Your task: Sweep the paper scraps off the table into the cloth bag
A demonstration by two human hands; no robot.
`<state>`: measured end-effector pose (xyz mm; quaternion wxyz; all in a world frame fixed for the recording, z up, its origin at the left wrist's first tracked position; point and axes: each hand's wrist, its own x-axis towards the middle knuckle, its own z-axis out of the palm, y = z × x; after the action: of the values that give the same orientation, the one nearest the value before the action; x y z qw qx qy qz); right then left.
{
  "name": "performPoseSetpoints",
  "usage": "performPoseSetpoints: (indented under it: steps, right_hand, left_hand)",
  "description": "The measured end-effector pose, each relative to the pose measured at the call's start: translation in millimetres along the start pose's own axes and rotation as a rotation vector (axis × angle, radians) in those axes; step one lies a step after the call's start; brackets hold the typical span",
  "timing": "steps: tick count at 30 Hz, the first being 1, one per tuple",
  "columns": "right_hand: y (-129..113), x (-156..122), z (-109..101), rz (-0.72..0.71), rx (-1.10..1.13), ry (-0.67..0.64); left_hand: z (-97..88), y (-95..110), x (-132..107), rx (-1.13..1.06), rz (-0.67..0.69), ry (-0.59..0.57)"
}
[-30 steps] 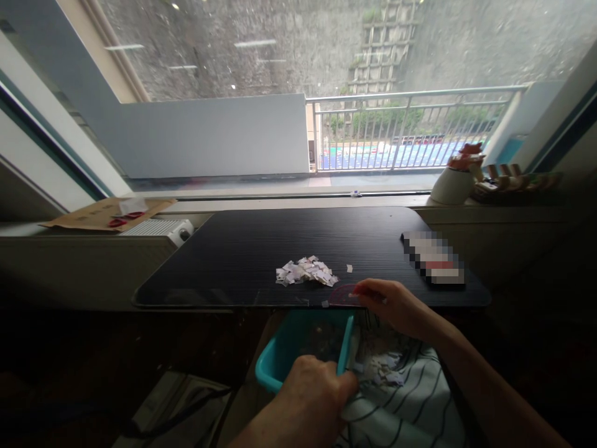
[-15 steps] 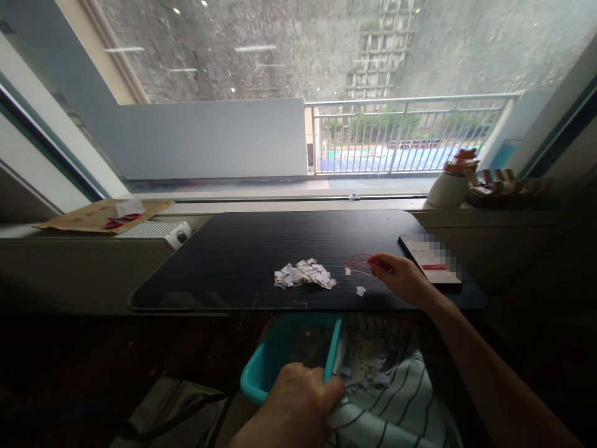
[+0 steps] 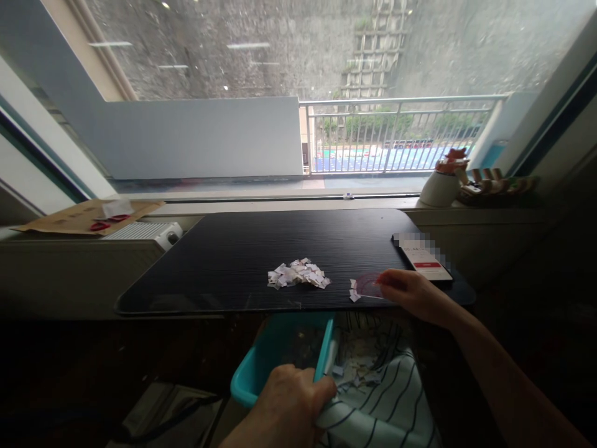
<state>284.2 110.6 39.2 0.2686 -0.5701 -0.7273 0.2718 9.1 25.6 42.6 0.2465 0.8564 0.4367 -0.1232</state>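
My right hand (image 3: 405, 291) pinches a clear pinkish protractor (image 3: 368, 285) near the front right of the black table (image 3: 224, 249). Its left end meets two small paper scraps (image 3: 354, 297) close to the table's front edge. A pile of torn paper scraps (image 3: 298, 274) lies to the left of it. Below, my left hand (image 3: 298, 392) is closed over the near right rim of a turquoise plastic bin (image 3: 247, 382), its thumb by the adjoining striped pale liner (image 3: 396, 398). More scraps lie inside that liner.
A phone (image 3: 424, 261) lies at the table's right side, partly blurred out. Behind, the window sill holds a white jug (image 3: 439, 188) and a brown paper sheet (image 3: 69, 216) with a red item on it. A white heater (image 3: 149, 234) stands left of the table.
My right hand has drawn the protractor toward the table's front edge, pushing the two loose scraps closer together. My left hand stays on the bin rim. The whole view has shifted slightly.
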Motion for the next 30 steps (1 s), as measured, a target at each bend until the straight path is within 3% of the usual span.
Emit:
performPoseSetpoints:
  steps: [10,14,20,25,30]
  right_hand:
    - [4,5,5,-0.022,0.08,0.093]
    - [6,3,6,-0.029,0.082,-0.001]
    - [14,7,12,-0.012,0.07,0.111]
    - [13,-20,15,-0.026,0.088,0.014]
    - [14,-37,16,-0.035,0.069,0.082]
  left_hand:
    - [4.0,1,5,0.0,0.024,0.029]
    - [16.8,-9,8,0.045,0.054,0.135]
    - [28.9,-17,8,0.033,0.077,0.239]
    - [33.3,-18,7,0.009,0.064,0.247]
    - [33.4,-15,9,-0.012,0.07,0.285]
